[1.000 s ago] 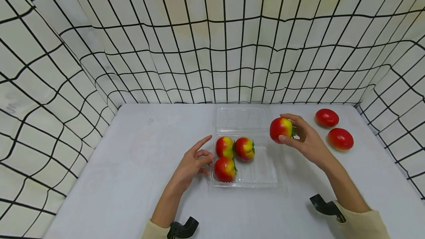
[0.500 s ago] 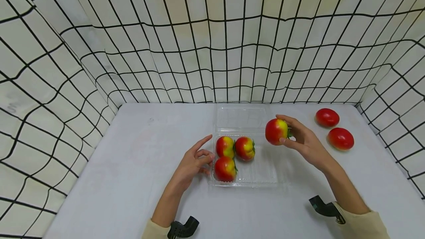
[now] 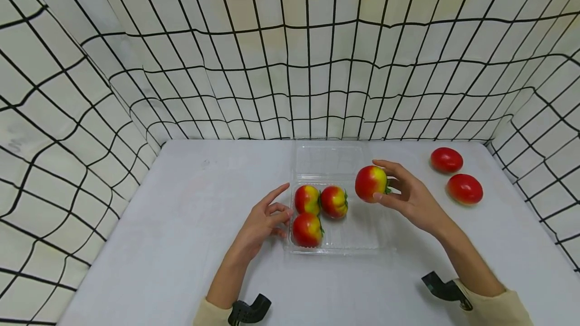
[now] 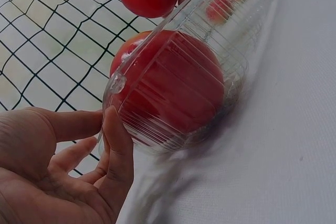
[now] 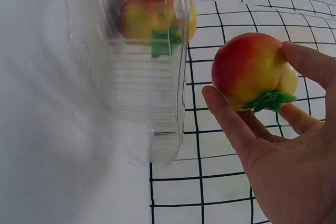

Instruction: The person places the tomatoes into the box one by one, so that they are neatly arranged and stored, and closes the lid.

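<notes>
My right hand (image 3: 410,195) holds a red-and-yellow fruit with a green leafy top (image 3: 371,184) between thumb and fingers, raised over the right part of a clear plastic container (image 3: 358,235). In the right wrist view, the held fruit (image 5: 252,72) stands off to the side of the container's rim (image 5: 178,87). Three similar fruits lie inside: one at the back left (image 3: 306,199), one beside it (image 3: 334,201) and one in front (image 3: 307,230). My left hand (image 3: 263,223) has its fingers loosely spread, thumb and forefinger tips touching the container's left rim (image 4: 118,82).
Two smooth red oval fruits, one farther back (image 3: 446,160) and one nearer (image 3: 464,189), lie to the right on the white table (image 3: 204,205). The container's clear lid (image 3: 331,161) is folded back behind it. Black netting (image 3: 308,64) rises around the back and sides.
My right hand has moved left and slightly nearer with the leafy-topped fruit, bringing it over the container. The left hand has stayed at the rim.
</notes>
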### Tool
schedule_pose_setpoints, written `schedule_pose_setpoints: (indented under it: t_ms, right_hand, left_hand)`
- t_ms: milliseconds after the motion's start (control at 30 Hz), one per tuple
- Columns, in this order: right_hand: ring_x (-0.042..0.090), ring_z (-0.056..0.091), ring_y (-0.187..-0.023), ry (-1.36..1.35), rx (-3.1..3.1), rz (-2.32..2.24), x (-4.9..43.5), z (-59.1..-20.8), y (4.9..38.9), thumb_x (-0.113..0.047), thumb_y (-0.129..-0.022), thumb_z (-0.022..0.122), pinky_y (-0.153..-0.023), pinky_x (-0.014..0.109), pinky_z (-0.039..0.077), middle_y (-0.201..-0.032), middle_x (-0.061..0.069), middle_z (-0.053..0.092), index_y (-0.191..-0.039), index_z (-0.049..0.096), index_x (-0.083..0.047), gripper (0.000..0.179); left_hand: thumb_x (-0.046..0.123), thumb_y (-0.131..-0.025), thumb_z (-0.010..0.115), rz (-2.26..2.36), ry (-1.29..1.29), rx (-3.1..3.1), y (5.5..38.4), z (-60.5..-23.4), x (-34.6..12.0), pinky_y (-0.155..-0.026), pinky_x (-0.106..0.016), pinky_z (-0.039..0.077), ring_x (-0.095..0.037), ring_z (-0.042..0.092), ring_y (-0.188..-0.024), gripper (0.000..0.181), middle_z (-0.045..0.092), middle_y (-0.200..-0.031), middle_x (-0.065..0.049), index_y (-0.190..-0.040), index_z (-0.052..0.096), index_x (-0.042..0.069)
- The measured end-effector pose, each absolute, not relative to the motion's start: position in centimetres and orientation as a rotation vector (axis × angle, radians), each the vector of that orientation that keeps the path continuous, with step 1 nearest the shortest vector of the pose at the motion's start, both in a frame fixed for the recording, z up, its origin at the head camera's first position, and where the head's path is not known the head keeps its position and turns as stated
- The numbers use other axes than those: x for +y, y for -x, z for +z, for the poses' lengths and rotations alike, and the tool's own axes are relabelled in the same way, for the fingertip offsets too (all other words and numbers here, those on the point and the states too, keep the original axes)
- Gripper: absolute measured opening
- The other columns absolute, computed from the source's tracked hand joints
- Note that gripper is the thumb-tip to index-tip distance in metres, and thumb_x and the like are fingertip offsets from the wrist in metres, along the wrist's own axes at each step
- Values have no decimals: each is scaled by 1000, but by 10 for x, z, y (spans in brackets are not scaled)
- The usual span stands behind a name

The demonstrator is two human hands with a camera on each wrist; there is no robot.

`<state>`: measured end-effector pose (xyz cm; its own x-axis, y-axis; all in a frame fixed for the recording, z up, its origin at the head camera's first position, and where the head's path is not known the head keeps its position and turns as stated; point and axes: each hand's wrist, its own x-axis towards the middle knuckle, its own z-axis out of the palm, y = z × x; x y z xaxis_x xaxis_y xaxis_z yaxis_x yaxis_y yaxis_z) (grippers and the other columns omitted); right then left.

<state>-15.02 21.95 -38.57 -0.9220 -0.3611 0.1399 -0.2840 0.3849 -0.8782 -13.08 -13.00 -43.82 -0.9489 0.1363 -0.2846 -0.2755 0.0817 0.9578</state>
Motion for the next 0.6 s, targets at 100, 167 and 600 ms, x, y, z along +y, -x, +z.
schedule_pose_setpoints:
  t_ms: [100, 167, 600]
  right_hand:
    - [45, 55, -133, 599, 2545, -1600, 217, -387, 148, -13, -93, 76, -88, 21, 61, -151, 16, 49, -156, 40, -15, 73]
    - [43, 58, -132, 597, 2557, -1585, 216, -387, 147, -14, -92, 77, -88, 22, 61, -150, 16, 50, -155, 42, -13, 72]
    - [26, 55, -130, 594, 2645, -1492, 210, -394, 138, -22, -89, 83, -96, 14, 54, -146, 6, 58, -150, 50, -19, 69]
  left_hand:
    - [10, -98, 70, 1936, 134, 2063, 131, -439, -130, -64, -26, 60, -18, 62, -82, 66, 66, -101, -12, -156, 47, 31]
    - [10, -98, 70, 1936, 133, 2065, 131, -439, -130, -64, -26, 60, -18, 62, -83, 67, 66, -101, -12, -156, 47, 31]
    - [10, -98, 70, 1947, 119, 2049, 130, -439, -131, -64, -26, 60, -18, 61, -82, 66, 66, -97, -7, -156, 47, 32]
